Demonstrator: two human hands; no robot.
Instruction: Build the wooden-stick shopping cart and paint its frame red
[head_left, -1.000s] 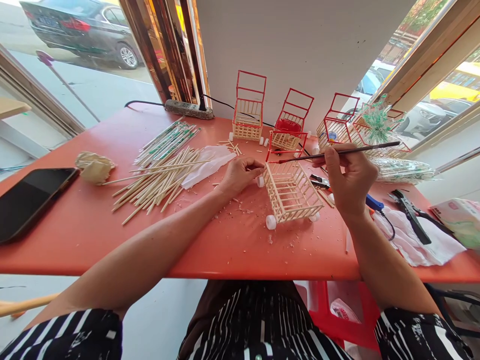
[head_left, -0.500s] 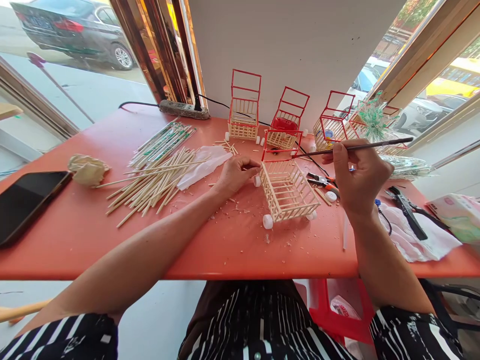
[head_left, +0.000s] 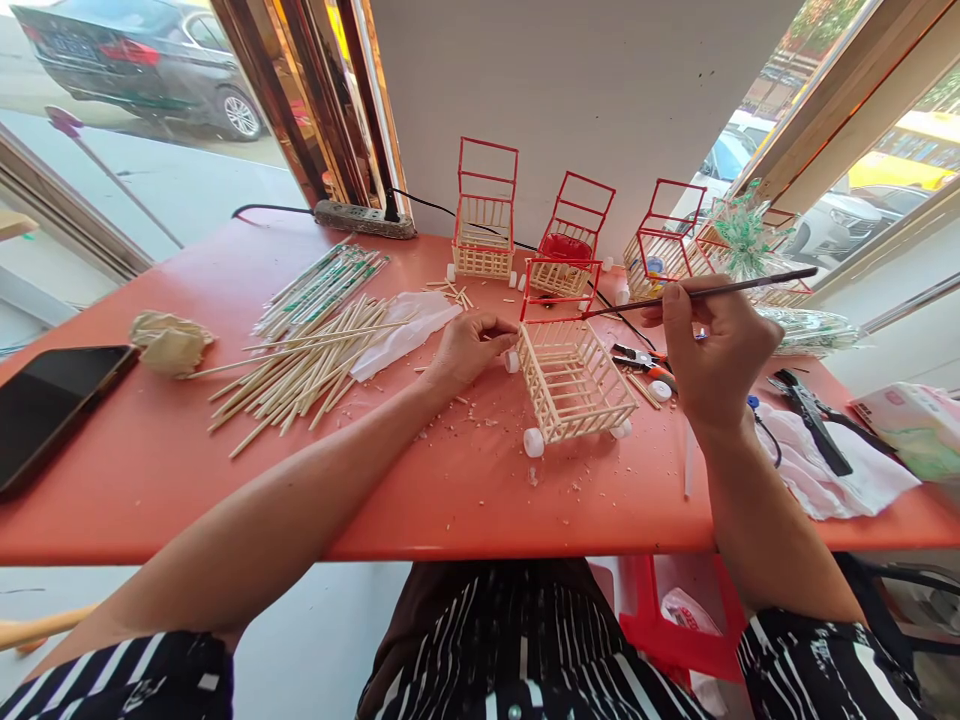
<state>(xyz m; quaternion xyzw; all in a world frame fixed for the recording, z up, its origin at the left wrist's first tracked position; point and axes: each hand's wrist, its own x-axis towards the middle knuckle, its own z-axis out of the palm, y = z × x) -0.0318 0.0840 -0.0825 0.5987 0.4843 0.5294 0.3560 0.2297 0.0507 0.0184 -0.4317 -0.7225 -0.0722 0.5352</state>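
While the cart [head_left: 574,400] stands on the desk [head_left: 450,505] in front of you, your left hand [head_left: 471,350] has its fingertips [head_left: 505,343] at the cart's far left corner; whether they pinch it, I cannot tell. Your right hand [head_left: 716,345] is clamped on the brush [head_left: 780,279], whose tip is at the red far rim [head_left: 553,320]. Sticks [head_left: 300,375] lie to the left, pliers [head_left: 636,356] behind the right hand. Farther, more carts [head_left: 484,262] stand near the wall [head_left: 585,90].

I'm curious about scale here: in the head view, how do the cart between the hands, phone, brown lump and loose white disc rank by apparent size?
1. Cart and phone: too close to rank; the phone is cut off by the left edge.
2. Brown lump
3. Loose white disc
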